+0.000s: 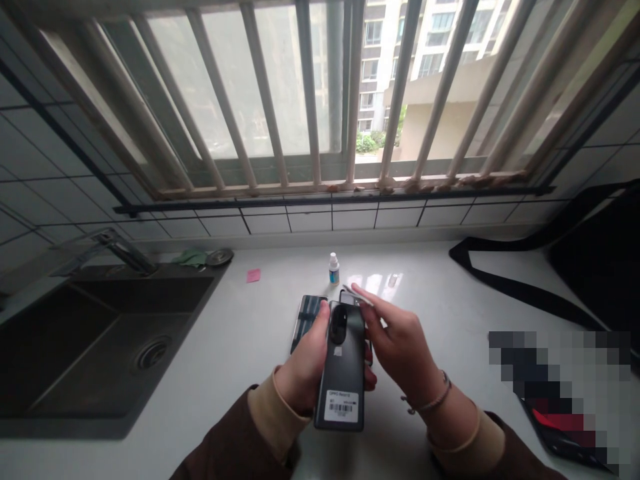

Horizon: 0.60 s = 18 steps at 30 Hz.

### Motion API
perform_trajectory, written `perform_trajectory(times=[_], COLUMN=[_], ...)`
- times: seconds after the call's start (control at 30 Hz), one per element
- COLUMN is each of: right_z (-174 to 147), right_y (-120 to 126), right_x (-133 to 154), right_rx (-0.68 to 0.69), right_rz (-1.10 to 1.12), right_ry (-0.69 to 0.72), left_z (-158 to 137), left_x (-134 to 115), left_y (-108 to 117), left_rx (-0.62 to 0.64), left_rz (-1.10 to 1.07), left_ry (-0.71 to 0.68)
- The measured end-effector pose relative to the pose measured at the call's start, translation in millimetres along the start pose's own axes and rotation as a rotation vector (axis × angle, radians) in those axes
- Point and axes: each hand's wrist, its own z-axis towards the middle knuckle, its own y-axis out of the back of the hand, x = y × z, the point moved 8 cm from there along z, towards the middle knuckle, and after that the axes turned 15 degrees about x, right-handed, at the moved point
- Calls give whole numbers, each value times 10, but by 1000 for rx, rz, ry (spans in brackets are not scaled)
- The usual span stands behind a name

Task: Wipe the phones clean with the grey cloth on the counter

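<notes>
My left hand (306, 363) is wrapped round a dark grey smartphone (349, 367), thumb along its left edge and fingertips showing at its right edge. The phone's back, with an oval camera block and a white barcode label (341, 406), faces me. Close to the phone's top right corner, my right hand (400, 333) pinches a thin pale flat piece (358, 295), whose material I cannot make out. Another phone (309, 313), dark and glossy, lies on the counter behind my left thumb. A further dark-edged object behind the held phone is mostly hidden.
A small white bottle with a blue label (334, 272) stands on the white counter (200, 373), right of a pink paper slip (253, 275). The dark sink (110, 427) and tap (125, 250) are at left. A black strap (465, 257) and a pixelated patch lie at right.
</notes>
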Motion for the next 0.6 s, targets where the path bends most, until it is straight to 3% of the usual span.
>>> perform_trajectory(times=[0.1, 0.17, 0.33, 0.6], right_z=[-5, -14, -54, -164], right_y=[-214, -295, -385, -528], right_x=[173, 208, 329, 431], right_rx=[142, 172, 229, 359], right_rz=[-218, -337, -412, -311], right_ry=[253, 337, 435, 528], left_z=[31, 72, 112, -6], left_x=[23, -15, -190, -272], left_y=[54, 70, 99, 197], left_rx=[12, 40, 25, -206], left_rz=[-7, -64, -243, -262], left_ry=[13, -49, -308, -261])
